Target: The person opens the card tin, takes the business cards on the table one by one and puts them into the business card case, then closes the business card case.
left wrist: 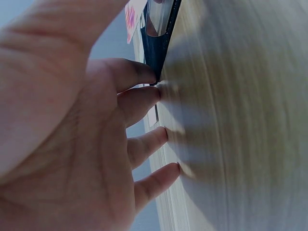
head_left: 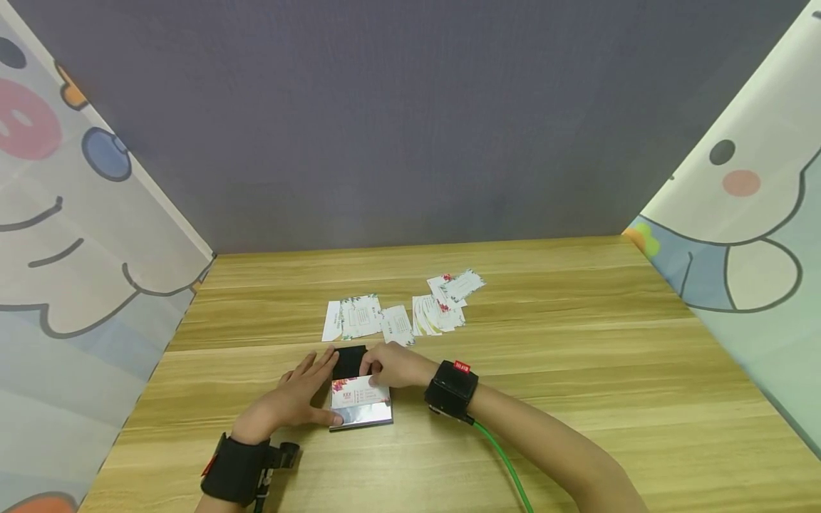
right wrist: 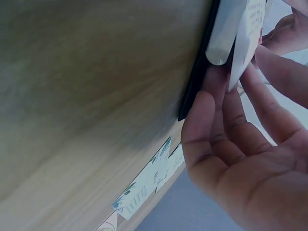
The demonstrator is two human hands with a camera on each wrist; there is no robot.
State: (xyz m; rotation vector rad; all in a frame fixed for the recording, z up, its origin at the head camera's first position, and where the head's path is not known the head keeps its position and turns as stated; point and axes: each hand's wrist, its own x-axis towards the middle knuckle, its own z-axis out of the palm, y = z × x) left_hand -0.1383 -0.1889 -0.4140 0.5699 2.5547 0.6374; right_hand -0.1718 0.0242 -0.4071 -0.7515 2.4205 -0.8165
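A card holder (head_left: 362, 415) with a black flap and a shiny silver part lies flat on the table before me. My left hand (head_left: 288, 400) spreads along its left side, the thumb pressing its near left corner and the index fingertip at its far left corner. The other left fingertips touch the wood in the left wrist view. My right hand (head_left: 399, 365) pinches a white business card (head_left: 359, 392) with red flowers by its far right part, over the silver part. In the right wrist view the card (right wrist: 247, 43) stands tilted away from the holder's silver face (right wrist: 226, 33).
Beyond the holder lie several loose business cards: a left group (head_left: 360, 316), a single card (head_left: 398, 325) beside it, and overlapping cards (head_left: 463, 285) at the back right. A grey panel (head_left: 410, 142) rises behind the table. A green cable (head_left: 503, 459) trails from my right wrist.
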